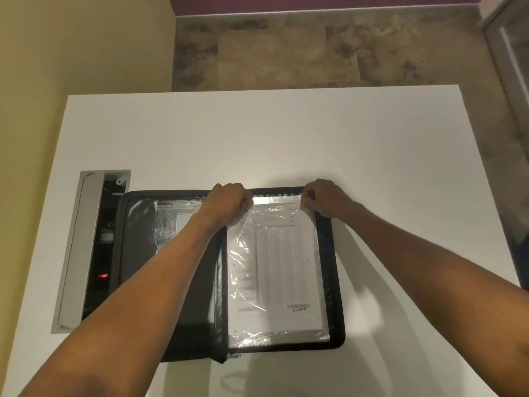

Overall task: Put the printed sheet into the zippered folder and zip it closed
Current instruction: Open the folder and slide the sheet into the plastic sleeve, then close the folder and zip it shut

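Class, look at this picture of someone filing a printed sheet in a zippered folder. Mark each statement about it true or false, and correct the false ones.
1. The zippered folder lies open on the white table. True.
2. The printed sheet rests on the folder's left half. False: it lies on the right half, under a clear plastic sleeve.
3. Both hands are at the sheet's top edge. True: the left hand and right hand pinch there.
4. The folder is zipped shut. False: it is spread wide open.
5. A recessed cable tray in the table sits to the right of the folder. False: it is to the left.
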`<state>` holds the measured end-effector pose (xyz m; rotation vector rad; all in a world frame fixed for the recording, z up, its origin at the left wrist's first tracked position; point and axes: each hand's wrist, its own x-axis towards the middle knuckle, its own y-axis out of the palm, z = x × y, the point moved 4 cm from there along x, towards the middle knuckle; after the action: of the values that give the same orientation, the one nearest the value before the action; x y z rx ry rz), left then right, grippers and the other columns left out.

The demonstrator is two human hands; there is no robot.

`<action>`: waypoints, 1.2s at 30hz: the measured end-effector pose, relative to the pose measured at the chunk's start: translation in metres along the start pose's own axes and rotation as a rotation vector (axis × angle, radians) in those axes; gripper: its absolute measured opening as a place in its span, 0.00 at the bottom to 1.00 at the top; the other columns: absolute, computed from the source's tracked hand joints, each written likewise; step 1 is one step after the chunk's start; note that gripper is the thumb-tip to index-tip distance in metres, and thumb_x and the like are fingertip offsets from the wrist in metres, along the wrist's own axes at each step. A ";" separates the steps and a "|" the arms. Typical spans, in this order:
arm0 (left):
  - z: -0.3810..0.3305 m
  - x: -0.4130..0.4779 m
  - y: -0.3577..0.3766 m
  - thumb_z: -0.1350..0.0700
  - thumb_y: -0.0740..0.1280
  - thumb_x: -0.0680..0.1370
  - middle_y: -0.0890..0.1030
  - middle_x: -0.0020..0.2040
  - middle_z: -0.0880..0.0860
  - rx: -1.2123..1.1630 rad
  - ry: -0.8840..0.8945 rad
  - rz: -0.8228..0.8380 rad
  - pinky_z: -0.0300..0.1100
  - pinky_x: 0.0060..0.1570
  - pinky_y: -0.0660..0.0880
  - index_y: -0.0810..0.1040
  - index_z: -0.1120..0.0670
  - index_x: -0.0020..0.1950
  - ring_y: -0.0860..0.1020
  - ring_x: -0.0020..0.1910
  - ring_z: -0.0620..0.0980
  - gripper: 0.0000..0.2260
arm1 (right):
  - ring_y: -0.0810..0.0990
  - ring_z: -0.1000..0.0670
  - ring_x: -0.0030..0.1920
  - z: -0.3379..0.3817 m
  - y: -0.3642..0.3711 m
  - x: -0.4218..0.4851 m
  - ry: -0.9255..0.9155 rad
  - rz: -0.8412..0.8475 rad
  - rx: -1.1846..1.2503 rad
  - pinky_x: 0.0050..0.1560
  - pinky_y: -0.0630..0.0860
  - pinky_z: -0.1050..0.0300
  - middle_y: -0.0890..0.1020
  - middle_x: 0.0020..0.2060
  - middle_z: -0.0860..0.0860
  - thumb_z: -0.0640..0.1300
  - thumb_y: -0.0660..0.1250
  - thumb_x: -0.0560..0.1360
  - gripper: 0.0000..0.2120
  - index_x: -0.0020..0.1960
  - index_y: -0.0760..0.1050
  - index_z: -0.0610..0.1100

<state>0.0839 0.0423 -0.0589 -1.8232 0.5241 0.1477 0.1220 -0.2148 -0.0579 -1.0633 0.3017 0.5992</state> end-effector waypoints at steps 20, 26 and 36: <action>-0.004 -0.004 0.018 0.55 0.68 0.80 0.80 0.56 0.48 -0.080 -0.013 -0.113 0.53 0.58 0.65 0.79 0.49 0.64 0.77 0.59 0.54 0.12 | 0.84 0.44 0.52 0.001 0.008 -0.013 0.183 -0.167 -0.170 0.51 0.78 0.52 0.85 0.49 0.49 0.47 0.74 0.77 0.05 0.47 0.80 0.47; -0.030 -0.043 0.016 0.48 0.68 0.83 0.81 0.64 0.51 -0.106 0.117 -0.175 0.58 0.65 0.72 0.84 0.50 0.63 0.77 0.65 0.54 0.12 | 0.82 0.43 0.49 -0.006 0.016 -0.036 0.248 -0.298 0.024 0.50 0.79 0.49 0.83 0.49 0.48 0.38 0.69 0.77 0.07 0.53 0.77 0.46; -0.062 -0.071 0.063 0.39 0.75 0.75 0.61 0.83 0.52 0.126 0.155 0.028 0.64 0.75 0.64 0.67 0.39 0.78 0.62 0.80 0.58 0.34 | 0.79 0.45 0.60 0.049 0.144 -0.150 -0.027 -0.438 -0.170 0.61 0.77 0.50 0.81 0.60 0.46 0.36 0.62 0.74 0.18 0.64 0.76 0.42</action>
<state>-0.0163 -0.0104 -0.0688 -1.7131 0.6533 -0.0081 -0.0871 -0.1681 -0.0634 -1.2381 -0.0104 0.2475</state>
